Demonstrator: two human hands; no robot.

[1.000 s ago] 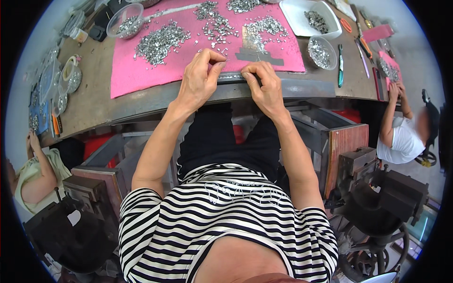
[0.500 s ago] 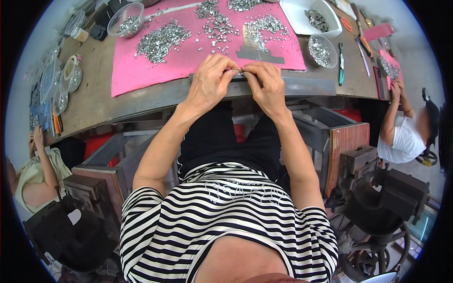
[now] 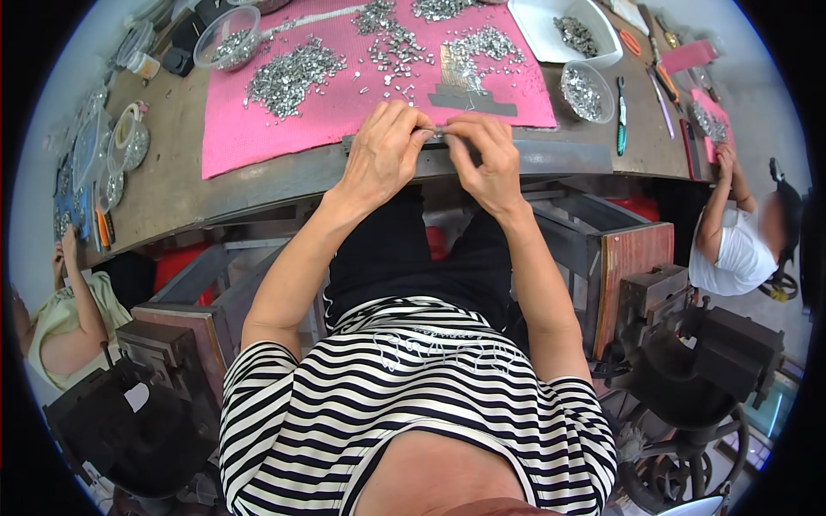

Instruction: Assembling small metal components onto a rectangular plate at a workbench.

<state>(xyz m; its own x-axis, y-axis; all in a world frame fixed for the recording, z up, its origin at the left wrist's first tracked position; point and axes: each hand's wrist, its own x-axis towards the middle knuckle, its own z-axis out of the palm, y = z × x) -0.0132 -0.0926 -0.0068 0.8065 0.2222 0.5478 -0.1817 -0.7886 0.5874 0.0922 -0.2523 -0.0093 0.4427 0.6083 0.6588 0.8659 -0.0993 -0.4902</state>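
At the table's front edge my left hand [image 3: 385, 150] and my right hand [image 3: 483, 155] meet fingertip to fingertip. Both are pinched closed, and what lies between the fingertips is too small to make out. Just beneath them runs a dark metal bar [image 3: 551, 158] along the edge. Beyond the fingers a grey stepped plate [image 3: 473, 101] lies on a pink mat [image 3: 249, 142]. A heap of small silvery metal pieces [image 3: 297, 76] is on the mat to the left, and another heap [image 3: 490, 47] lies behind the plate.
Clear round tubs of metal pieces stand at left [image 3: 228, 39] and right [image 3: 587, 92], with a white tray [image 3: 564, 33] behind. Green-handled pliers [image 3: 621, 116] lie at right. One person [image 3: 740, 232] works at the right, another [image 3: 73, 318] at the left. Dark machines flank me.
My fingers have shifted very slightly at the bar's edge, both hands staying together. Otherwise the heaps and tubs lie as before.
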